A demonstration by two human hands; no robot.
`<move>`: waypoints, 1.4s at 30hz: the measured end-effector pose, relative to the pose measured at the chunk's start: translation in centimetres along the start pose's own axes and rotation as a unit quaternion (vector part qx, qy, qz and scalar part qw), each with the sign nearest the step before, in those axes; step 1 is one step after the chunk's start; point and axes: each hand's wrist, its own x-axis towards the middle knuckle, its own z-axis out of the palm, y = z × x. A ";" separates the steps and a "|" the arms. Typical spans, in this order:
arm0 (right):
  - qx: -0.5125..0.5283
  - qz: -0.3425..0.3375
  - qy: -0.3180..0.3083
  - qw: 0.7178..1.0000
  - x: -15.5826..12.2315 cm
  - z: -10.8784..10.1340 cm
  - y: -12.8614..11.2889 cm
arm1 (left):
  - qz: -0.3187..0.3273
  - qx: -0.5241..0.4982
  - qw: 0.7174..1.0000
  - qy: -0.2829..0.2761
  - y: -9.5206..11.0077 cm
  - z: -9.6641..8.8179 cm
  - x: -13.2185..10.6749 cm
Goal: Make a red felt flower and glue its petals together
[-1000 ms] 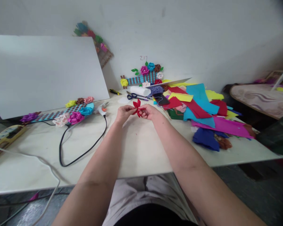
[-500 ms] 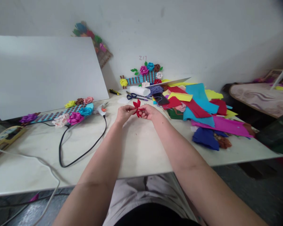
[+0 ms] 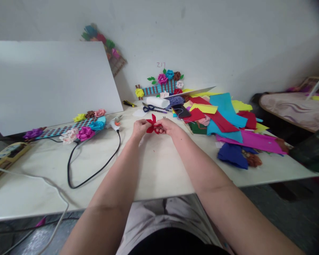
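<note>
Between my two hands, above the middle of the white table, is a red paper flower (image 3: 153, 122) with pointed petals. My left hand (image 3: 140, 128) pinches it from the left side. From the right, my right hand (image 3: 164, 126) closes on it, with its fingers curled by the petals. My fingers hide part of the flower's centre. Just behind it lie dark-handled scissors (image 3: 149, 108) and a purple pen (image 3: 159, 111).
To the left rest a glue gun (image 3: 114, 123) with a looping black cord (image 3: 68, 166), and a decorated strip with paper flowers (image 3: 85, 133). A power strip (image 3: 9, 156) sits far left. Coloured paper sheets (image 3: 223, 118) pile up on the right. A white board (image 3: 50, 81) leans against the wall.
The red flower has turned a little in my fingers, and its petals now spread differently, more to the left. Both hands stay in nearly the same place.
</note>
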 end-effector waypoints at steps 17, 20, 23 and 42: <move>0.019 0.041 -0.002 0.999 -0.3 -0.5 -0.1 | -0.104 -0.115 0.987 -0.028 0.0 0.6 -0.4; 0.031 0.047 -0.013 0.998 -0.1 -0.8 0.0 | -0.092 -0.129 0.987 -0.039 -0.5 0.5 -0.3; 0.039 0.043 -0.020 0.998 0.1 -0.9 0.2 | -0.093 -0.145 0.984 -0.053 -0.6 0.5 -0.3; 0.012 0.025 -0.021 0.999 -0.1 -0.5 0.3 | -0.054 -0.066 0.996 0.002 -0.3 0.8 -0.1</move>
